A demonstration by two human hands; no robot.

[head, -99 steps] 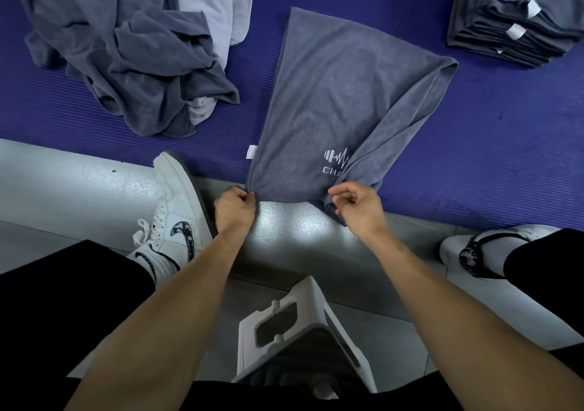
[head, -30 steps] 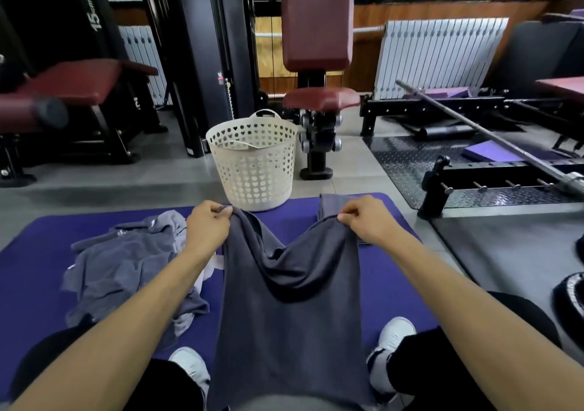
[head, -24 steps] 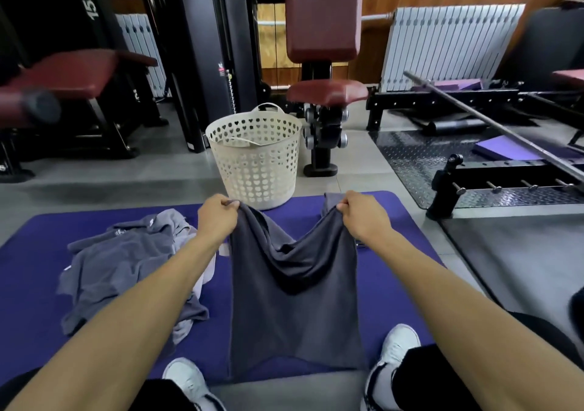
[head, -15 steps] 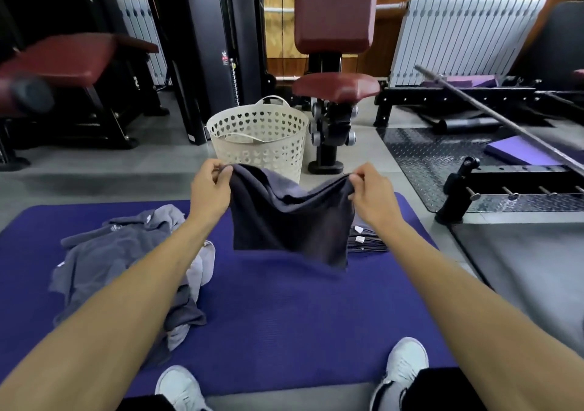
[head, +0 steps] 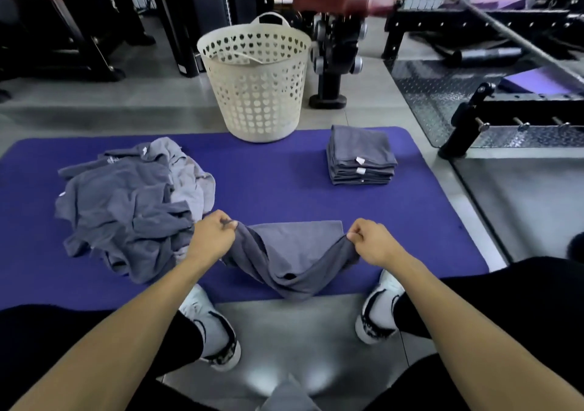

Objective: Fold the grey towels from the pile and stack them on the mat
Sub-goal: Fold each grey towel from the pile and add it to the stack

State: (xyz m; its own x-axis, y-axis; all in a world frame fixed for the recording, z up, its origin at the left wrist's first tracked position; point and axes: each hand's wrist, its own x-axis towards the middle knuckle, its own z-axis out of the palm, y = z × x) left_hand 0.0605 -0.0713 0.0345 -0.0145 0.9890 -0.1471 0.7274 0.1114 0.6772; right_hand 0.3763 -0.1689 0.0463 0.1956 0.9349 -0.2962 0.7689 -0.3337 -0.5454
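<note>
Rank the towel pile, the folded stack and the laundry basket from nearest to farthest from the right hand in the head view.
From the right hand, which grips the towel being folded:
1. Folded stack, straight ahead on the mat's far right.
2. Towel pile, across to the left, beyond the left hand.
3. Laundry basket, farthest, at the mat's far edge.

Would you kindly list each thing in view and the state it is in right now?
Left hand: pinching one corner of the towel.
Right hand: pinching the other corner.
Towel: partly folded, sagging between the hands onto the mat.
Pile: crumpled, unfolded.
Stack: folded, squared up.
Basket: upright.
</note>
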